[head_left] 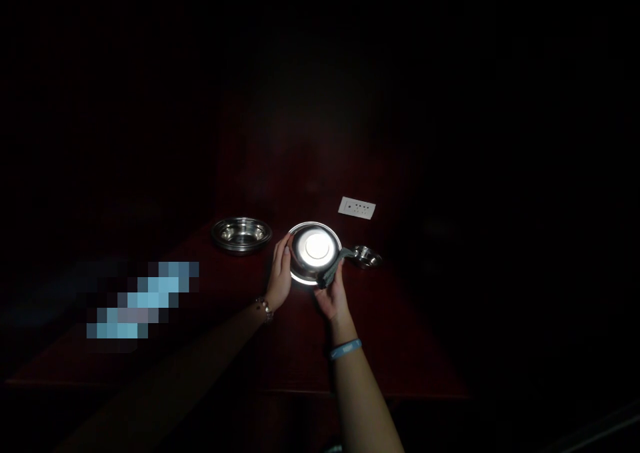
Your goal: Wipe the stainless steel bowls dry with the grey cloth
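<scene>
In dim light I hold a shiny steel plate (315, 248) tilted up above a dark red table (300, 346). My left hand (280, 273) grips the plate's left rim, fingers curled round the edge. My right hand (332, 293) is closed on a dark grey cloth (333, 270), pressed against the plate's lower right rim. The plate's middle glares white with reflected light. A beaded bracelet sits on my left wrist, a blue band on my right.
A steel bowl (241, 234) stands on the table left of the plate. A smaller steel dish (367, 256) lies just right of it. A white card with dark marks (357, 207) lies further back. A blurred light-blue patch (143, 300) is at left. Surroundings are black.
</scene>
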The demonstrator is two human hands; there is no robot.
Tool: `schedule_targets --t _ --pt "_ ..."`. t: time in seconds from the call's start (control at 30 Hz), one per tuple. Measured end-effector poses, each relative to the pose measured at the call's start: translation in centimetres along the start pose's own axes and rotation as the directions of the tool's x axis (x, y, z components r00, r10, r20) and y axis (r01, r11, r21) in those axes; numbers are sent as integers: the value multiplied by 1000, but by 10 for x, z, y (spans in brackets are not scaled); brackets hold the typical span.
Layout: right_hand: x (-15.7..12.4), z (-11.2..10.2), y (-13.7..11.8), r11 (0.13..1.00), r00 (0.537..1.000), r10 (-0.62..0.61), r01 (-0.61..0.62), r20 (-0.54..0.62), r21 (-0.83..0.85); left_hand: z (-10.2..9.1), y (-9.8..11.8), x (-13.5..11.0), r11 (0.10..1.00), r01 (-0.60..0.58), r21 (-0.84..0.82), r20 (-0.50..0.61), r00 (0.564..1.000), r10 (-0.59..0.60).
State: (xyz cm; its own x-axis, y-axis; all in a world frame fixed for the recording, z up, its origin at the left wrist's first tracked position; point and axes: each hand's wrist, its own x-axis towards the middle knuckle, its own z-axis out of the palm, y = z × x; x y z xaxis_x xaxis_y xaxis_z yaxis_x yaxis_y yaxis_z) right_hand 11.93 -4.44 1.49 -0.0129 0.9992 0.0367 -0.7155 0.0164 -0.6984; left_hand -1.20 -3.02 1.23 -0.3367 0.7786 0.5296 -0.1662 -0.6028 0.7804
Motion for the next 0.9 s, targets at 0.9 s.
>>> schedule_targets --t 0.9 --pt "-2 3 1 1000 1000 -6 6 10 -1 0 -5 10 990 119 -81 11 993 -119"
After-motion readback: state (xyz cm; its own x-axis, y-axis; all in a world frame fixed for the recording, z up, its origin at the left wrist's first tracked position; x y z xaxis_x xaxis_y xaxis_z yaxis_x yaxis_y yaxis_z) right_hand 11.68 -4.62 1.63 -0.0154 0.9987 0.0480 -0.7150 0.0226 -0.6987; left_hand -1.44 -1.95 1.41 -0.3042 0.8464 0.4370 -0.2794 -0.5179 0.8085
